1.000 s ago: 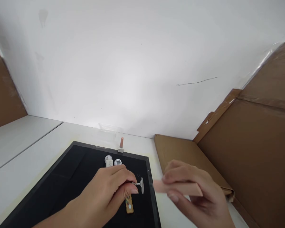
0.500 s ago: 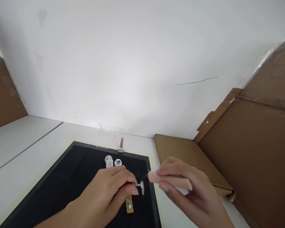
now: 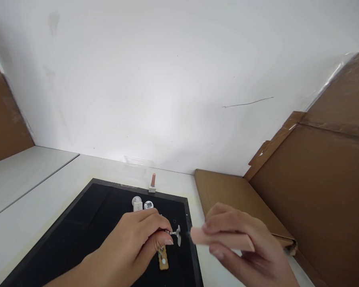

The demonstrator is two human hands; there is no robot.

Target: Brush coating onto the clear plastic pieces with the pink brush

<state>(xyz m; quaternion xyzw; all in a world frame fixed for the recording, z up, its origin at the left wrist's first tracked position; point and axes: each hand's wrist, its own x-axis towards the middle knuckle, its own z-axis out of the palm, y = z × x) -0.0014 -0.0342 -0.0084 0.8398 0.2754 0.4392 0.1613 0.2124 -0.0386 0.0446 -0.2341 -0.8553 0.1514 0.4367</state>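
Note:
My left hand (image 3: pixel 137 235) pinches a small metallic holder (image 3: pixel 171 232) between thumb and forefinger. At the holder's end is a thin pale piece shaped like a false nail (image 3: pixel 179 238), with a darker patch across its middle. My right hand (image 3: pixel 245 239) is closed around the thick pink handle of a brush (image 3: pixel 221 238). Its dark tip is blurred and points left, a short gap from the pale piece. Under my left fingers lies a gold, wavy-edged base (image 3: pixel 163 261) with a light spot, partly covered by the hand.
A black mat (image 3: pixel 83 223) lies on the white table. On it are a white block (image 3: pixel 138 205) and a round pot with a shiny top (image 3: pixel 148 204). A small bottle with a pink cap (image 3: pixel 152 183) stands at the mat's far edge. Cardboard (image 3: pixel 227 187) lies at right.
My right hand has drawn the brush slightly right and down, away from the pale piece. A dark patch now shows on that piece. My left hand has barely moved.

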